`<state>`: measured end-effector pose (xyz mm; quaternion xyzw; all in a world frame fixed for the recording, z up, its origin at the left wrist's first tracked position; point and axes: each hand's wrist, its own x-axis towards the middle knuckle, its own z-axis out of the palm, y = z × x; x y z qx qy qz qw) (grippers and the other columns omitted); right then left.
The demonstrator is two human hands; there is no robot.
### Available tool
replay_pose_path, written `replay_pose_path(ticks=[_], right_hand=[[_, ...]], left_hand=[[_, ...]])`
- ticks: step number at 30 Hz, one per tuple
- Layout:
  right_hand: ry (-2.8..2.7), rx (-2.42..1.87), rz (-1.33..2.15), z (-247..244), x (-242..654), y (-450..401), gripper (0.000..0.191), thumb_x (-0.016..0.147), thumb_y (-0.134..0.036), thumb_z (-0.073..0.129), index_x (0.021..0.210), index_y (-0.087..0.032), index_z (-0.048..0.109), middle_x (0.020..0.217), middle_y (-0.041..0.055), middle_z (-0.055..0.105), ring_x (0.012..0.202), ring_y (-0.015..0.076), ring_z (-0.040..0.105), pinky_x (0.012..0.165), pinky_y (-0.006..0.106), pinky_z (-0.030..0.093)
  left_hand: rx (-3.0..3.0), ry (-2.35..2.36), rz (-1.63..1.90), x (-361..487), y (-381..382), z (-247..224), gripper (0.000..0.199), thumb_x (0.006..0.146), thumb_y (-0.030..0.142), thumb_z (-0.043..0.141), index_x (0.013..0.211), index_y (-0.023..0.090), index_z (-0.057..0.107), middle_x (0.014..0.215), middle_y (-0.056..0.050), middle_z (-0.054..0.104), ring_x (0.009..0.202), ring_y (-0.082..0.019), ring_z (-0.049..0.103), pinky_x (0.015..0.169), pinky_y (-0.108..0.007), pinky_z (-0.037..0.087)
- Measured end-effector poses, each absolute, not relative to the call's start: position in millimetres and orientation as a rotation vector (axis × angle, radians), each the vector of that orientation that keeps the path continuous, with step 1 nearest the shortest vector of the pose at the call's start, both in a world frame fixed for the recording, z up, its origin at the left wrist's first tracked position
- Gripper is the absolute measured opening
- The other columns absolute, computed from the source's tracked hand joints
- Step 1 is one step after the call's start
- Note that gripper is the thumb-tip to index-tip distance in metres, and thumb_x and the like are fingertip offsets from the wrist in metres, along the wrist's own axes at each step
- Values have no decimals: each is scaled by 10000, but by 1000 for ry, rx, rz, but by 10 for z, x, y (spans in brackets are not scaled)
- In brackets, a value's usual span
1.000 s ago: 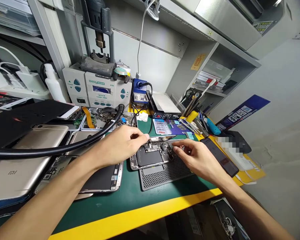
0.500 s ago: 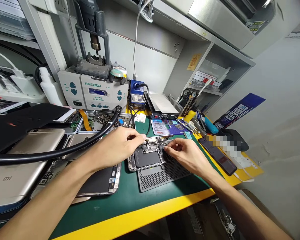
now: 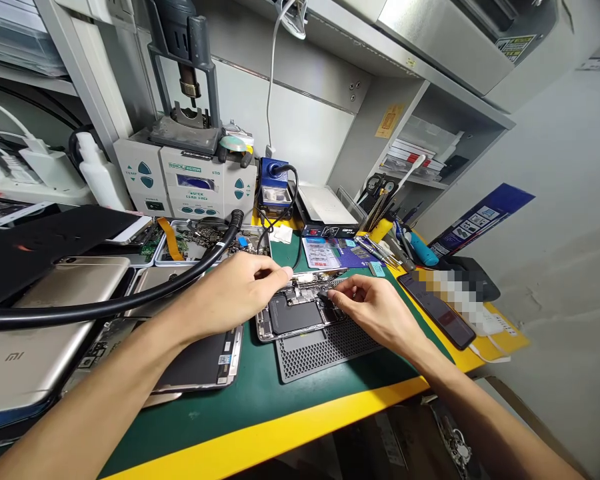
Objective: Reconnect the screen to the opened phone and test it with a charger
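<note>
lengthwise, the opened phone (image 3: pixel 294 317) runs left-right, left fingers (image 3: pixel 276 281) pressed together, right fingers (image 3: pixel 344 302) pinching a dark piece (image 3: pixel 323 295).

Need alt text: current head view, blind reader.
Bare left hand by far edge of an opened phone, right hand at a small dark part over its insides. Phone lies partly on a grey perforated mat; a grey QUICK station stands behind.

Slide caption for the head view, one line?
Left hand and right hand at an opened phone, partly on a grey mat, with a QUICK station behind.
</note>
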<state>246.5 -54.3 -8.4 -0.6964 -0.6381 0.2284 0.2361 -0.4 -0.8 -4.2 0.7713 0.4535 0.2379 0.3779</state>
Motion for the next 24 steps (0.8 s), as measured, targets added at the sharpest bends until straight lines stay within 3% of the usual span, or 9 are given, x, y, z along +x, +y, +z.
replay_pose_path(ticks=[9,24], right_hand=[[-1652,-1884,534,-234,2443,-511,228,849,-395,631,732,-200,613,662,-17,623,576,127,522,523,255,382],[-1701,-1856,322,-316,2430,-506,194,822,-360,663,707,-223,591,627,-26,605,558,130,489,540,271,357]], left_hand=[[1975,1160,602,1,-11,-32,420,900,565,499,845,233,748,766,-11,709,701,-207,627,584,-297,426],[1957,1160,604,7,-14,-24,414,893,551,504,807,225,744,731,-10,695,661,-196,609,560,-297,403]])
